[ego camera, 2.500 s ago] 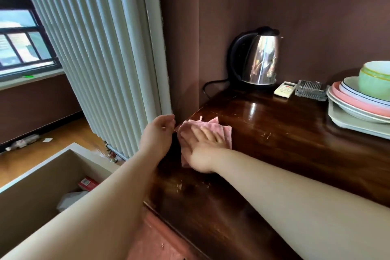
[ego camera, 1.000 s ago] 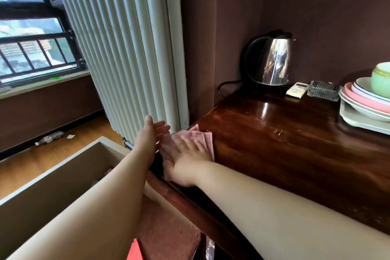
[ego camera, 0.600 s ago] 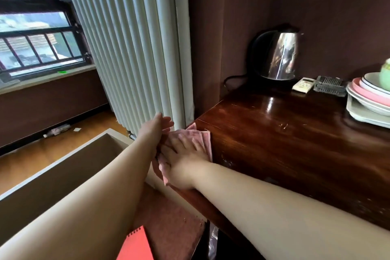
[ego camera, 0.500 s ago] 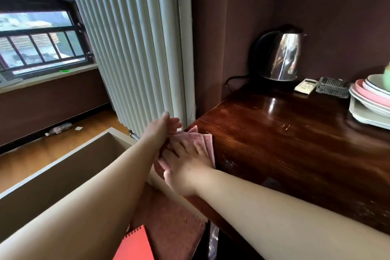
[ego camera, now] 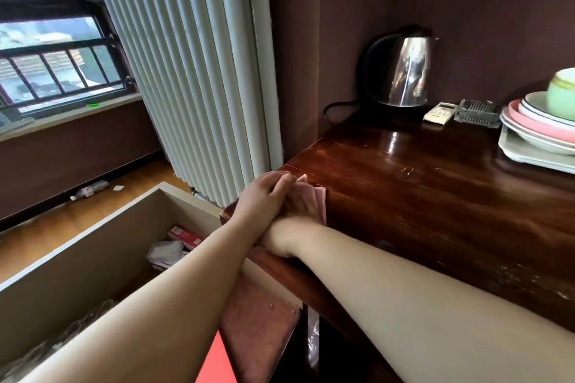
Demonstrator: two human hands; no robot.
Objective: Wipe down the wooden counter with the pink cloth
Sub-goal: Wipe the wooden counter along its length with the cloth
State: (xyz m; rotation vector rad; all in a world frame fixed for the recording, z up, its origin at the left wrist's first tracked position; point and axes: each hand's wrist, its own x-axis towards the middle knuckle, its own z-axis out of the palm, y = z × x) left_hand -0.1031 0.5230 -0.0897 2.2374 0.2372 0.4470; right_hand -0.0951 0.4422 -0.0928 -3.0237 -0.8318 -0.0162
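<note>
Pink cloth (ego camera: 317, 200) at left front corner of wooden counter (ego camera: 435, 196), mostly hidden under hands, edge showing at right. Right hand (ego camera: 289, 227) lies on cloth, fingers pointing away; whether flat or curled, cannot tell. Left hand (ego camera: 264, 199) laid over right hand's fingers, fingers straight, touching cloth's left edge. Open box (ego camera: 93, 258) on floor at left, below counter edge. Farther back on counter: kettle (ego camera: 404, 71), remote (ego camera: 440, 113), stacked plates (ego camera: 535, 127). Radiator (ego camera: 186, 71) beyond corner.
</note>
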